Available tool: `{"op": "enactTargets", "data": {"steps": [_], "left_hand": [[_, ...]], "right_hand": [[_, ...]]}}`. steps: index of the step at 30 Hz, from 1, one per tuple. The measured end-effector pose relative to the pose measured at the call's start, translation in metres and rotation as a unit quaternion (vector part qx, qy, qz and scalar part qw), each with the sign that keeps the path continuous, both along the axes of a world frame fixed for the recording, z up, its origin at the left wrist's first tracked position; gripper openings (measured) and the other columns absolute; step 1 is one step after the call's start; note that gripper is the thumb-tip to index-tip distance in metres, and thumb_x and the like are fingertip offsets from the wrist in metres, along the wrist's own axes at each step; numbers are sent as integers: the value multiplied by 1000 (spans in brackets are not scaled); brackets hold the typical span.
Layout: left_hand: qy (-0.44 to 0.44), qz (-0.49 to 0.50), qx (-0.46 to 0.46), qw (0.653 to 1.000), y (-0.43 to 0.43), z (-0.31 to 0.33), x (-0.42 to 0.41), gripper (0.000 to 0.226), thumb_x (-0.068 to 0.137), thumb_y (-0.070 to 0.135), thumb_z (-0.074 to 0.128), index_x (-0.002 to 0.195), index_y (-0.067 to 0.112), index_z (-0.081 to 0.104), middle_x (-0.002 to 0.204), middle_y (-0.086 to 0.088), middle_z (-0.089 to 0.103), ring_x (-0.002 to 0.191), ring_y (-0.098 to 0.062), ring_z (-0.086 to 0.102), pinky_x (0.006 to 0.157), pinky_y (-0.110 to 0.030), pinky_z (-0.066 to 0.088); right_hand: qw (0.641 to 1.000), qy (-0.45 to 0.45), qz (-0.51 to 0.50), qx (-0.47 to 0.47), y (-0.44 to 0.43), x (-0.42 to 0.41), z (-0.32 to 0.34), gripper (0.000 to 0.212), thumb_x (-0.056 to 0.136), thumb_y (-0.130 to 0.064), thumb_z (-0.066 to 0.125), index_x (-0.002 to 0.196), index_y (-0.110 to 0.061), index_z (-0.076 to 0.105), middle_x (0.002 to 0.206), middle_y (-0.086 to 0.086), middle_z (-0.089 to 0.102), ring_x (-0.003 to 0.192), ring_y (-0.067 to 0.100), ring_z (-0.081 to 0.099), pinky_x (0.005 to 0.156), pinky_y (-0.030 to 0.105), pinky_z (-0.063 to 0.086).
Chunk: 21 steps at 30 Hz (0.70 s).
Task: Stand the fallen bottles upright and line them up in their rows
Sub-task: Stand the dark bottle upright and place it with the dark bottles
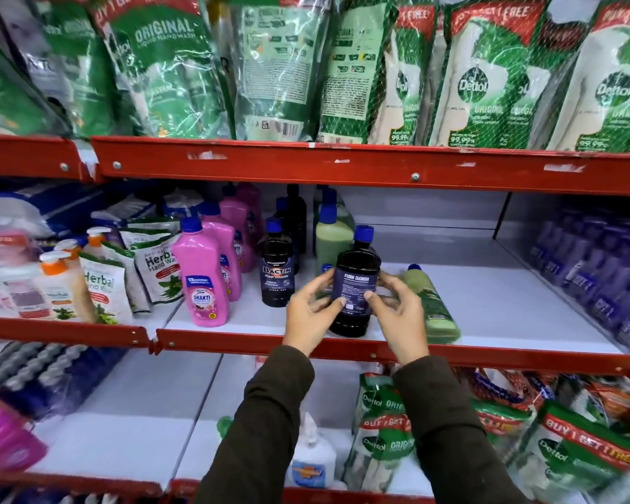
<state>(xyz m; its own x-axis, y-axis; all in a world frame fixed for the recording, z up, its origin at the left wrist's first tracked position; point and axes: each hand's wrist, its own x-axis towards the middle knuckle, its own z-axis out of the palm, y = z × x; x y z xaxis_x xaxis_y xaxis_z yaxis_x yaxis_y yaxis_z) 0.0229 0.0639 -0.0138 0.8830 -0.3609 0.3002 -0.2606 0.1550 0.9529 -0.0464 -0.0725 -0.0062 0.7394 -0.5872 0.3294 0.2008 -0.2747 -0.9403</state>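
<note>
A black floor-cleaner bottle [355, 281] with a blue cap stands upright near the front of the white middle shelf [506, 314], its back label facing me. My left hand [311, 314] and my right hand [397, 311] grip it from both sides. Just right of it a green bottle [433, 307] lies on its side, cap pointing to the back. Left of my hands stands another black bottle [275, 271] marked Bactin, with more black bottles behind it. A row of pink bottles [204, 281] stands further left. Upright green bottles [331, 234] stand behind the held one.
A red shelf lip [233, 340] runs along the front. Herbal hand-wash pouches [153, 271] and pump bottles [57, 285] fill the left. Purple bottles [597, 285] crowd the right. Green refill pouches [481, 78] hang above and others lie on the lower shelf [382, 431].
</note>
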Motion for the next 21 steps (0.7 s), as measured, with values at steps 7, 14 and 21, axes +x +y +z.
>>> {"op": "enactTargets", "data": {"steps": [7, 14, 21], "left_hand": [[-6, 58, -4, 998, 75, 0, 22, 56, 89, -13, 61, 138, 12, 52, 118, 15, 65, 100, 10, 68, 82, -5, 52], [2, 97, 34, 995, 111, -13, 45, 56, 91, -9, 58, 143, 10, 48, 122, 7, 60, 106, 7, 59, 80, 1, 47], [-1, 105, 22, 994, 113, -23, 52, 42, 94, 4, 62, 130, 25, 55, 112, 23, 62, 101, 16, 59, 78, 0, 48]], "right_hand": [[999, -11, 36, -21, 77, 35, -1, 44, 90, -5, 68, 132, -7, 58, 121, 6, 66, 102, 21, 66, 90, 33, 57], [998, -3, 38, -41, 120, 63, -13, 44, 88, -3, 69, 131, -6, 58, 125, 11, 65, 102, 18, 64, 76, 1, 47], [999, -18, 28, -12, 121, 70, -22, 38, 87, -5, 71, 124, -10, 63, 121, 7, 68, 101, 6, 66, 85, 10, 53]]}}
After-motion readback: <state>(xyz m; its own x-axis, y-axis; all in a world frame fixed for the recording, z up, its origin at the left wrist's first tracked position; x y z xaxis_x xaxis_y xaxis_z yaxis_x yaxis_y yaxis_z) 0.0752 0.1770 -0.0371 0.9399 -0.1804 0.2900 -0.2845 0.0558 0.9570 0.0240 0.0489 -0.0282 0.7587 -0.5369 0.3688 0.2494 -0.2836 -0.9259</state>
